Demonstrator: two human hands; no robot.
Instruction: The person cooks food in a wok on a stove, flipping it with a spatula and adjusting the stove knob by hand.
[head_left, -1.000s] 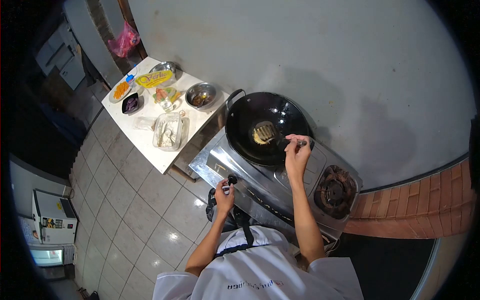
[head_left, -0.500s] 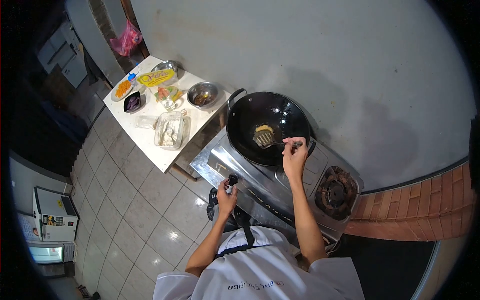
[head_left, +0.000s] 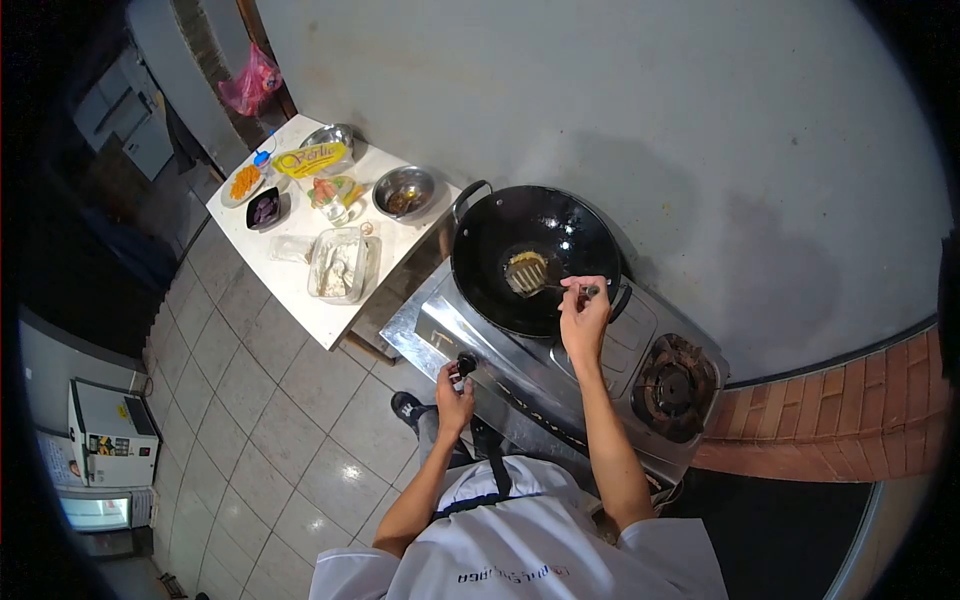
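A black wok (head_left: 490, 215) sits on the left burner of a steel gas stove (head_left: 440, 300). My right hand (head_left: 585, 315) is closed round the handle of a slotted spatula (head_left: 526, 278), whose head lies down in the wok. Yellowish food (head_left: 527, 259) shows at the wok's bottom, partly covered by the spatula. At the stove's front left, my left hand (head_left: 455, 397) has its fingers closed on a black stove knob (head_left: 466, 362).
On the white table (head_left: 320, 320) at the left stand a glass container of white powder (head_left: 338, 264), a steel bowl (head_left: 404, 190), a dark bowl of purple pieces (head_left: 264, 207) and a plate of orange pieces (head_left: 243, 184). A second burner (head_left: 675, 388) is at the stove's right.
The spatula and my right hand have shifted very slightly within the wok. My left hand stays at the knob. A shoe below shows more to the left.
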